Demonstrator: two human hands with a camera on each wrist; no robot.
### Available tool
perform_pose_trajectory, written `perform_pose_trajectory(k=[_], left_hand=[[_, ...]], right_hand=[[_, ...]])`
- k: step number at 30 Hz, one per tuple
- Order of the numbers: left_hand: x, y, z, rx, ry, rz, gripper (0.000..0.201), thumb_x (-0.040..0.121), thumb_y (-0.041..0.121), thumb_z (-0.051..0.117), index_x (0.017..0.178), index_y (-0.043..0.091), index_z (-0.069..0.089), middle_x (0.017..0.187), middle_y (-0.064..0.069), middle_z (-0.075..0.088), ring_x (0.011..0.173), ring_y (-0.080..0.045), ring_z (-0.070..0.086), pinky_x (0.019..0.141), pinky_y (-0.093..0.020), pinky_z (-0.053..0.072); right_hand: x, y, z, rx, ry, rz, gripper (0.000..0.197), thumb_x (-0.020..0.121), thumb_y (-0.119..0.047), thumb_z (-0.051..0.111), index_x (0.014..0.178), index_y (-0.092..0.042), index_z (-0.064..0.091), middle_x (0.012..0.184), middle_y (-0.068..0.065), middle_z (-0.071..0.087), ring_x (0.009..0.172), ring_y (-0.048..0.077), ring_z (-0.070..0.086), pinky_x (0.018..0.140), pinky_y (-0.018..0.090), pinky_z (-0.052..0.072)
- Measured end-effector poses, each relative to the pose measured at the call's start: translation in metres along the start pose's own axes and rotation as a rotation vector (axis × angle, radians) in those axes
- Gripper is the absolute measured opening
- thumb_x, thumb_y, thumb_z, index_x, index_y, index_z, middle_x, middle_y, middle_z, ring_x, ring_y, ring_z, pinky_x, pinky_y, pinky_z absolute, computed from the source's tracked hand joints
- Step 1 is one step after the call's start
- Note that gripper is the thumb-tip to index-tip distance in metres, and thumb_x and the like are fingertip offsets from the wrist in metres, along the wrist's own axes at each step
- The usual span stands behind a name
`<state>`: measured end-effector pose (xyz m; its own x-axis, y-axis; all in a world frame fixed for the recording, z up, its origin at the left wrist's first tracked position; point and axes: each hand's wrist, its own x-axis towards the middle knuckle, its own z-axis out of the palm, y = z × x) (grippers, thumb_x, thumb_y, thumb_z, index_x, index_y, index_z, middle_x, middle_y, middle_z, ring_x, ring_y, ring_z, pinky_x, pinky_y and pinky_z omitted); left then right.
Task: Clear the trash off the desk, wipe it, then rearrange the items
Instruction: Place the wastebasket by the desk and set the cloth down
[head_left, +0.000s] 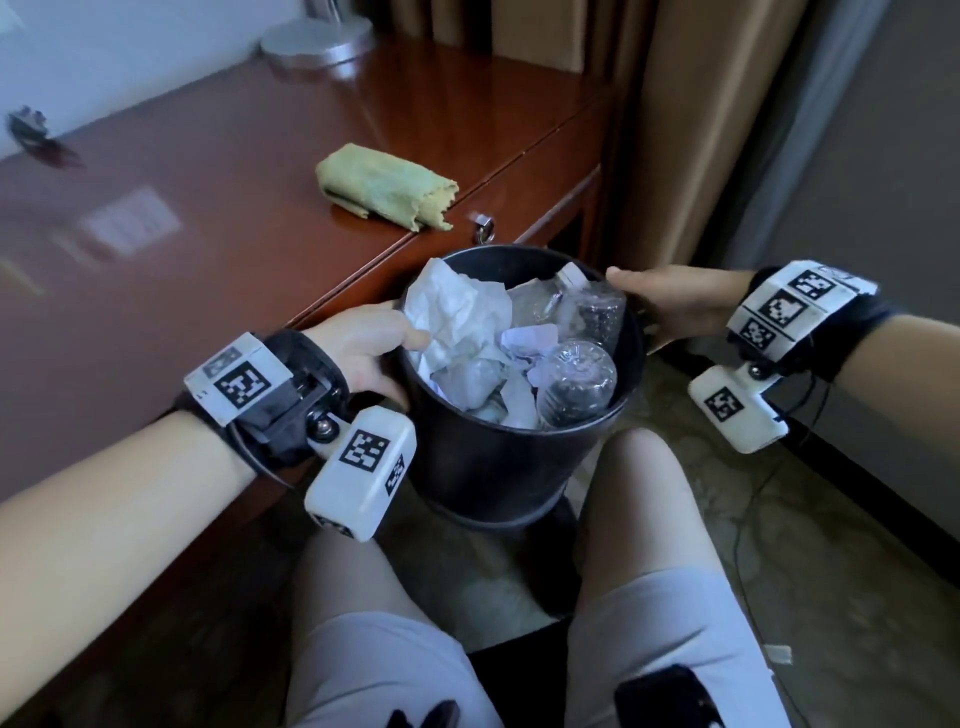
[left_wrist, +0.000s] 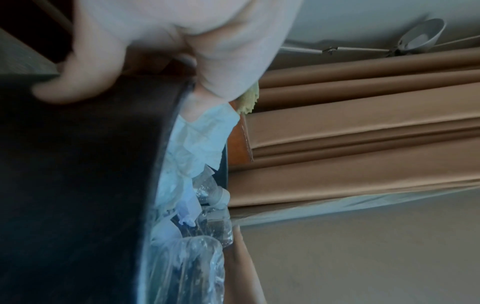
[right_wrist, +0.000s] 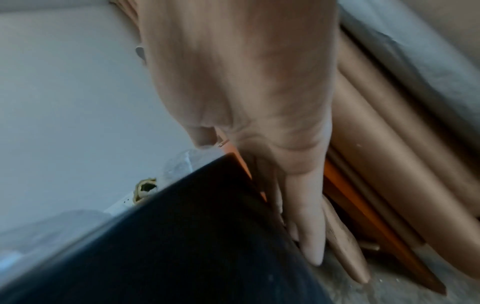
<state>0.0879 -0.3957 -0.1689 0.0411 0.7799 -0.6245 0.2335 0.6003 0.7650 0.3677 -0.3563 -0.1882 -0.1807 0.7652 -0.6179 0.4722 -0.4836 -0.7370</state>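
Note:
A black trash bin (head_left: 493, 457) hangs between my hands just off the desk's front edge, above my knees. It is full of crumpled white paper (head_left: 452, 312) and clear plastic bottles (head_left: 576, 384). My left hand (head_left: 363, 348) grips the bin's left rim, thumb hooked inside against the paper and fingers on the outer wall (left_wrist: 78, 185). My right hand (head_left: 670, 301) holds the right rim, thumb on top and fingers (right_wrist: 309, 226) laid straight down the outside wall (right_wrist: 182, 246). A folded green cloth (head_left: 387, 187) lies on the red-brown desk (head_left: 234, 260) behind the bin.
A round metal lamp base (head_left: 317, 39) stands at the desk's back edge, and a small dark object (head_left: 28, 124) sits at the far left. A drawer knob (head_left: 484, 226) juts out just behind the bin. Brown curtains (head_left: 701, 130) hang at right. A thin cable (head_left: 748, 545) runs over the floor.

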Motion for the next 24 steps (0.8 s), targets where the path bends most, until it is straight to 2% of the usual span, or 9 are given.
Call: perform_pose_trajectory(k=[3, 6, 9, 12, 14, 16, 20, 22, 24], left_hand=[[0.013, 0.008, 0.012, 0.01, -0.024, 0.001, 0.04, 0.096, -0.003, 0.037, 0.125, 0.022, 0.048, 0.119, -0.013, 0.06, 0.108, -0.038, 0.057, 0.078, -0.067, 0.045], [0.029, 0.014, 0.03, 0.026, -0.045, 0.005, 0.035, 0.097, -0.001, 0.037, 0.12, 0.022, 0.049, 0.109, -0.013, 0.063, 0.1, -0.036, 0.06, 0.068, -0.06, 0.05], [0.047, 0.02, 0.047, 0.013, -0.066, -0.012, 0.034, 0.096, -0.001, 0.038, 0.117, 0.023, 0.051, 0.103, -0.012, 0.064, 0.093, -0.034, 0.062, 0.063, -0.054, 0.052], [0.062, 0.035, 0.071, -0.001, -0.099, -0.047, 0.032, 0.097, 0.002, 0.04, 0.121, 0.02, 0.051, 0.109, -0.015, 0.064, 0.1, -0.035, 0.061, 0.075, -0.058, 0.049], [0.07, 0.047, 0.09, 0.03, -0.133, -0.077, 0.027, 0.096, 0.011, 0.048, 0.123, 0.01, 0.05, 0.109, -0.019, 0.064, 0.102, -0.037, 0.061, 0.086, -0.06, 0.047], [0.081, 0.059, 0.107, 0.027, -0.157, -0.091, 0.033, 0.093, 0.024, 0.054, 0.118, 0.003, 0.05, 0.106, -0.024, 0.064, 0.098, -0.039, 0.063, 0.085, -0.055, 0.049], [0.115, 0.075, 0.135, -0.073, -0.172, -0.052, 0.054, 0.083, 0.043, 0.057, 0.126, 0.01, 0.054, 0.116, -0.021, 0.064, 0.1, -0.039, 0.065, 0.087, -0.055, 0.049], [0.132, 0.082, 0.153, -0.116, -0.231, -0.03, 0.049, 0.087, 0.05, 0.053, 0.117, 0.011, 0.062, 0.112, -0.018, 0.067, 0.097, -0.035, 0.067, 0.086, -0.048, 0.051], [0.141, 0.091, 0.177, -0.122, -0.235, 0.004, 0.045, 0.092, 0.052, 0.046, 0.102, 0.013, 0.067, 0.099, -0.014, 0.07, 0.087, -0.028, 0.068, 0.078, -0.037, 0.054]], right_hand=[[-0.003, 0.021, -0.012, 0.119, -0.068, 0.026, 0.068, 0.096, -0.058, 0.017, 0.134, -0.009, 0.046, 0.138, 0.019, 0.049, 0.108, 0.029, 0.051, 0.099, 0.048, 0.038], [-0.007, 0.035, -0.023, 0.239, -0.102, -0.014, 0.067, 0.095, -0.059, 0.013, 0.138, -0.017, 0.044, 0.14, 0.014, 0.048, 0.126, 0.034, 0.046, 0.105, 0.054, 0.034], [-0.01, 0.049, -0.035, 0.327, -0.029, -0.043, 0.062, 0.097, -0.055, 0.015, 0.135, -0.019, 0.048, 0.136, 0.011, 0.053, 0.125, 0.034, 0.048, 0.094, 0.049, 0.043], [-0.007, 0.062, -0.05, 0.383, 0.044, -0.048, 0.059, 0.098, -0.053, 0.018, 0.131, -0.018, 0.052, 0.129, 0.009, 0.059, 0.117, 0.031, 0.055, 0.085, 0.045, 0.048], [-0.001, 0.068, -0.063, 0.414, 0.104, -0.046, 0.058, 0.098, -0.053, 0.02, 0.128, -0.018, 0.054, 0.126, 0.009, 0.061, 0.114, 0.031, 0.057, 0.086, 0.047, 0.047], [0.005, 0.071, -0.077, 0.429, 0.165, -0.045, 0.058, 0.097, -0.055, 0.022, 0.125, -0.018, 0.057, 0.122, 0.009, 0.063, 0.111, 0.031, 0.059, 0.087, 0.048, 0.047], [0.013, 0.075, -0.104, 0.446, 0.258, -0.057, 0.055, 0.095, -0.056, 0.028, 0.117, -0.017, 0.061, 0.113, 0.007, 0.067, 0.101, 0.029, 0.063, 0.079, 0.042, 0.05], [0.014, 0.077, -0.117, 0.459, 0.327, -0.05, 0.052, 0.093, -0.057, 0.031, 0.108, -0.019, 0.063, 0.109, 0.006, 0.067, 0.095, 0.026, 0.063, 0.071, 0.036, 0.048], [0.016, 0.085, -0.133, 0.494, 0.379, -0.041, 0.05, 0.092, -0.058, 0.033, 0.105, -0.019, 0.063, 0.109, 0.006, 0.068, 0.095, 0.026, 0.063, 0.07, 0.035, 0.048]])
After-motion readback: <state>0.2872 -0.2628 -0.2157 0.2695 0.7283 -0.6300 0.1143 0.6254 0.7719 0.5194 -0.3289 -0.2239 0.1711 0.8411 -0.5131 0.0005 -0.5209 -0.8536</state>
